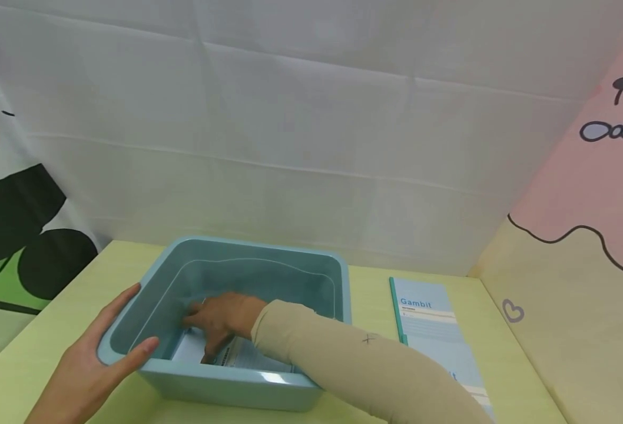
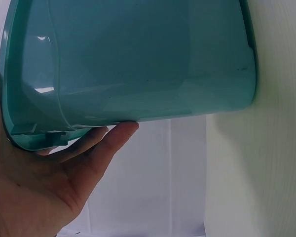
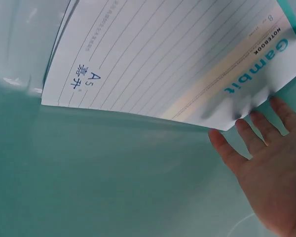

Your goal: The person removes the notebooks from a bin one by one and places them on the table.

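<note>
A blue-green plastic basin [image 1: 269, 247] stands on the table. My left hand [image 1: 86, 365] holds its near left corner, with the thumb over the front rim and the fingers along the left side. Inside the basin lies a white lined notebook [image 3: 163, 64] marked "Gambit", with a teal spine; another sheet or notebook edge shows beneath it. My right hand [image 1: 227, 318] reaches down into the basin. Its fingertips touch the notebook's edge in the right wrist view, spread and nearly straight. Most of the thumb is out of that view.
To the basin's right, a Gambit notebook [image 1: 423, 303] lies on the pale yellow table [image 1: 367, 288], overlapping another notebook [image 1: 451, 359] nearer me. The right sleeve partly covers the nearer one. A white cloth [image 1: 290, 118] hangs behind, and a printed pink panel [image 1: 608, 188] stands at the right.
</note>
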Motion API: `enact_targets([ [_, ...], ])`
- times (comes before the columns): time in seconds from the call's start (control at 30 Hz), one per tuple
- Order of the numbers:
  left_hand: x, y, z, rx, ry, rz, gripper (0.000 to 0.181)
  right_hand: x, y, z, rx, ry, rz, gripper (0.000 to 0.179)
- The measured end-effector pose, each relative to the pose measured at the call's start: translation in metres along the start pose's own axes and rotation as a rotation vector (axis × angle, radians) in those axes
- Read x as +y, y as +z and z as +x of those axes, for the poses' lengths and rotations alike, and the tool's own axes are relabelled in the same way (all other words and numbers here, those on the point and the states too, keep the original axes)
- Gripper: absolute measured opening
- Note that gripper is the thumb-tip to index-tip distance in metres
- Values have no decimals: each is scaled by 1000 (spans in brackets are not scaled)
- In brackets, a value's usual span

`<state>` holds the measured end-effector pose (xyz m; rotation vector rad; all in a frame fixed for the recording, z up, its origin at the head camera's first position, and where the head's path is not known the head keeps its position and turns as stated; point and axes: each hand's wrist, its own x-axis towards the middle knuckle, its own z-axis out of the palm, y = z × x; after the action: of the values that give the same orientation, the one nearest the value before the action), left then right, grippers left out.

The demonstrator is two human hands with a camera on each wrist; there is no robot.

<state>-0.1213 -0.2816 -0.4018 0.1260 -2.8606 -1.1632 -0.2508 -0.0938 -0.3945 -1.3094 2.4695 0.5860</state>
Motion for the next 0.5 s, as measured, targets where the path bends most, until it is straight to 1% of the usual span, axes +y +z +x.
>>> enact_targets([
  [0.17,0,1,0,19,18,8,93,-3,0,3,-33,-15,-36,81],
  [0.3,0,1,-1,28,28,8,93,-5,1,4,-44,-22,-50,83],
  [0.5,3,-1,-1,2,5,7,94,-9,0,2,-62,-17,-85,86],
])
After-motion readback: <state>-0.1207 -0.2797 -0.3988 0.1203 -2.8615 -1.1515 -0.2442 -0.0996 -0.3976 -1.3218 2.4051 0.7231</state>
